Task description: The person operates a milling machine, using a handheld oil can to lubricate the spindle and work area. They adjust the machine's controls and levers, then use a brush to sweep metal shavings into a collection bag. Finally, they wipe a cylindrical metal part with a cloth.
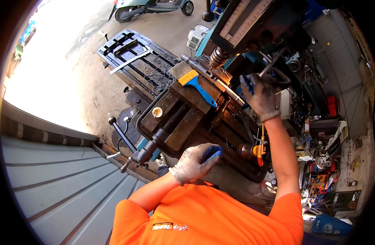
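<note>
My right hand [260,98], in a grey glove with blue on the fingers, is closed at the end of a metal feed lever [273,62] on the drilling machine. My left hand [197,161], gloved alike, hovers in front of my chest with its fingers curled in; nothing shows in it. Below the machine's chuck [218,57], a metal bar [230,93] lies along the vise [187,116]. A blue-handled brush [202,90] with pale bristles rests on the vise beside the bar. The drill's tip and the contact with the bar are hard to make out.
A small cup [157,112] sits on the vise's left part. Metal shavings and a steel square [132,61] lie on the slotted table [114,61]. A crank lever [124,134] sticks out at left. Tools clutter the right side; a scooter [155,7] stands beyond.
</note>
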Available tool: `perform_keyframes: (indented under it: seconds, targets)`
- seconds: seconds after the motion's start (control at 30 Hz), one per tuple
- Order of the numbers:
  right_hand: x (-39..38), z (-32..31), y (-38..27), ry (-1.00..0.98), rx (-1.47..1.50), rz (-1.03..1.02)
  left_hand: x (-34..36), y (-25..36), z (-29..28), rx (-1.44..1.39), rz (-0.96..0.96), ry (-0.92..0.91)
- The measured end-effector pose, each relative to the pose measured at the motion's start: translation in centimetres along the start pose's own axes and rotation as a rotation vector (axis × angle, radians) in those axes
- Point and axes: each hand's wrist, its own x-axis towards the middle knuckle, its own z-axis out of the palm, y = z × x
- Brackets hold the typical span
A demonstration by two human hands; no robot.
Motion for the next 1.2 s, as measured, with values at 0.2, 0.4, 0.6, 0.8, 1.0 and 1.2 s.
perform_keyframes:
  seconds: [0.2,0.4,0.6,0.8,1.0,1.2]
  targets:
    - [-0.2,-5.2,-6.1,0.089,0.961,0.21,0.2,-0.9,-0.3,-0.051,-0.073,0.041]
    - [2.6,-13.2,-10.8,0.691,1.131,0.154,1.6,0.1,0.3,0.064,-0.033,-0.057]
    - [-0.2,-13.7,-8.1,0.186,1.42,0.142,1.3,-1.0,0.8,0.051,-0.061,-0.047]
    - [-4.4,-14.4,-4.2,0.134,1.113,0.278,0.6,0.0,0.4,0.102,-0.085,-0.019]
    - [-5.2,-3.5,2.2,0.14,0.099,-0.091,-0.3,0.3,0.7,0.1,-0.059,0.006]
    - [-0.2,-2.0,-3.3,0.138,0.529,0.017,-1.4,0.3,0.7,0.114,-0.066,0.023]
